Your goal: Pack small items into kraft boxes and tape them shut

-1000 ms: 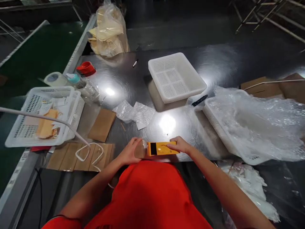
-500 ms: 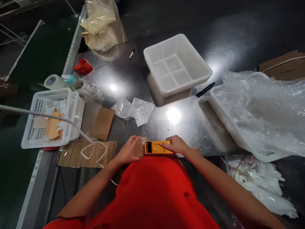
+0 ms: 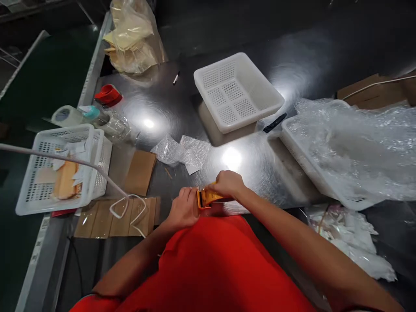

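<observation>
Close to the table's front edge, my right hand [image 3: 228, 184] is wrapped round a yellow-orange tool [image 3: 209, 197], which looks like a tape dispenser and is tilted, its dark-slotted end to the left. My left hand [image 3: 185, 208] lies directly against that end, fingers pressed together. Whatever is under or inside my left hand is hidden by it. Bubble wrap pieces [image 3: 195, 151] lie on the metal table beyond my hands, and a brown cardboard piece [image 3: 140, 172] is to their left.
White baskets [image 3: 24, 203] with papers stand left, beside tape rolls [image 3: 66, 116] and a red tape ring [image 3: 108, 95]. A white basket [image 3: 224, 125] stands beyond my hands. Bubble wrap [image 3: 357, 147] covers another at right. A white bent rod [image 3: 112, 186] reaches in from the left.
My right hand has lifted and tilted the yellow-orange tool. My left hand has turned and closed in against its left end, and the small brown box seen there before is now hidden.
</observation>
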{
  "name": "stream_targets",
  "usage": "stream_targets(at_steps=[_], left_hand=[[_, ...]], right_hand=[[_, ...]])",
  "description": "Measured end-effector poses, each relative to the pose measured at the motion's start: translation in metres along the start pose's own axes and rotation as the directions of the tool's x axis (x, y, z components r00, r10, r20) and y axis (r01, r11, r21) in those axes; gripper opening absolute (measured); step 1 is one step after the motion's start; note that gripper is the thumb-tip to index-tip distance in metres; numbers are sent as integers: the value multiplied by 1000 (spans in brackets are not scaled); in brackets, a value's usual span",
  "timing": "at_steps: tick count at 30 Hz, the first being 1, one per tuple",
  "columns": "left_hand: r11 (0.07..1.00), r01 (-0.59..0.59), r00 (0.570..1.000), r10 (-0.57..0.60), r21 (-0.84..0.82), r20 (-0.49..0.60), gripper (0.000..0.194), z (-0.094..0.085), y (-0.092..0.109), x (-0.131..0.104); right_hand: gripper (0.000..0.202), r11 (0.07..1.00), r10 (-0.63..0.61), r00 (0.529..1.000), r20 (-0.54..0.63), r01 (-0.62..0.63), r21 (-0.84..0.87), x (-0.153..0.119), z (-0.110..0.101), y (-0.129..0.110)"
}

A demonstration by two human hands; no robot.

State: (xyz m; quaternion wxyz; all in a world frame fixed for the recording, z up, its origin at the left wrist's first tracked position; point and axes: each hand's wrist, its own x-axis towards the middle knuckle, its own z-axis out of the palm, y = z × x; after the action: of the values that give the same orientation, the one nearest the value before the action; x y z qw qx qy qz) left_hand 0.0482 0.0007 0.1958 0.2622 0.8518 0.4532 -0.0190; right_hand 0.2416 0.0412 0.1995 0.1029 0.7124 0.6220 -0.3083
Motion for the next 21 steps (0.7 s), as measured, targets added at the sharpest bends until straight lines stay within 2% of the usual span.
stream_targets(at_steps=[3, 5, 7, 9, 11, 13, 14, 16, 18, 20, 21], left_hand=[[984, -130, 966, 97, -124, -239, 75, -36, 31, -11], [970, -173, 947, 117, -169, -298, 83, -54, 37, -7], [979, -97, 952, 39, -177, -303, 83, -58, 28, 4], [983, 14, 965, -62, -185, -255, 84, -48, 13, 18], [977, 75, 973, -115, -201, -199, 86, -32, 5, 30], [971, 33, 984, -73, -236, -163, 85, -19, 7, 37], [965, -11, 988, -31, -262, -153, 83, -16, 9, 38], [940, -90, 989, 45, -328, -142, 81, -14, 12, 35], [897, -116, 988, 62, -426, -138, 86, -16, 6, 28], [803, -117, 990, 52, -585, -128, 96, -15, -6, 19], [728, -120, 991, 51, -676, -121, 100, -12, -12, 16]], right_hand=[[37, 989, 24, 990, -140, -43, -138, -6, -18, 31], [42, 971, 110, 962, -249, -157, -181, -19, -37, 59], [54, 940, 230, 868, -441, -315, -129, -38, -51, 78], [55, 946, 250, 796, -551, -321, -35, -59, -49, 78], [45, 981, 186, 790, -584, -178, 71, -76, -25, 58], [36, 983, 80, 797, -599, 35, 178, -81, 12, 29], [35, 973, 53, 794, -605, 95, 210, -79, 33, 18], [34, 958, 70, 799, -597, 112, 262, -70, 69, 13], [30, 965, 120, 823, -556, 35, 260, -58, 95, 37], [29, 981, 133, 833, -537, -31, 194, -47, 108, 79], [32, 982, 149, 824, -547, -58, 180, -43, 111, 103]])
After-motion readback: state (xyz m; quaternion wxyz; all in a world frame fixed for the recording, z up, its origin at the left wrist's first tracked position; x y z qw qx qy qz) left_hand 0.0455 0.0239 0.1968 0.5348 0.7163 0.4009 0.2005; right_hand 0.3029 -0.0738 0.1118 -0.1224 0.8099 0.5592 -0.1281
